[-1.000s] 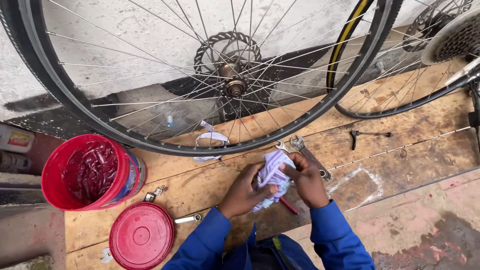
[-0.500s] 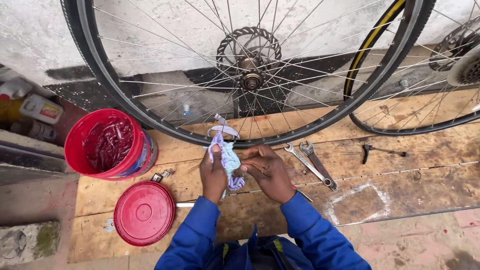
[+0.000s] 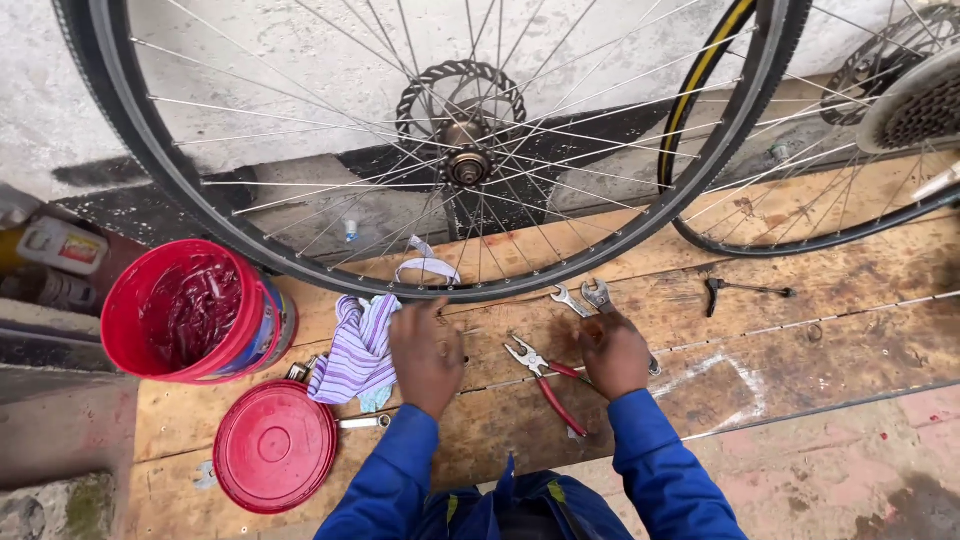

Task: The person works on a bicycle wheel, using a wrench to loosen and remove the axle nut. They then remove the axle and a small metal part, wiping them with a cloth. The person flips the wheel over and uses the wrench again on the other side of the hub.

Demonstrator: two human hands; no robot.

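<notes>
From my feed, the biggest thing is the spoked bicycle wheel (image 3: 465,160) standing upright against the pale wall, its black tyre resting on the wooden tabletop (image 3: 820,340), with a second wheel (image 3: 850,150) (yellow-striped tyre, toothed cassette at the hub) leaning behind it on the right. Next down in size is the red bucket (image 3: 190,310) at the left, open and smeared dark inside, and just in front of it lies its round red lid (image 3: 275,445), flat on the planks. Between the bucket and my left hand (image 3: 428,350) sits a crumpled striped cloth (image 3: 355,350); the hand lies palm down with fingers loosely spread, its edge touching the cloth, not gripping it as far as I can see. My right hand (image 3: 612,350) rests palm down too, fingers bent over the shaft of a pair of spanners (image 3: 590,297) whose heads poke out just beyond the fingertips; whether it actually clasps them I cannot tell. Between the two hands lie red-handled pliers (image 3: 545,380), touched by neither hand. Well off to the right, a small dark T-shaped tool (image 3: 745,290) lies alone on the boards.
</notes>
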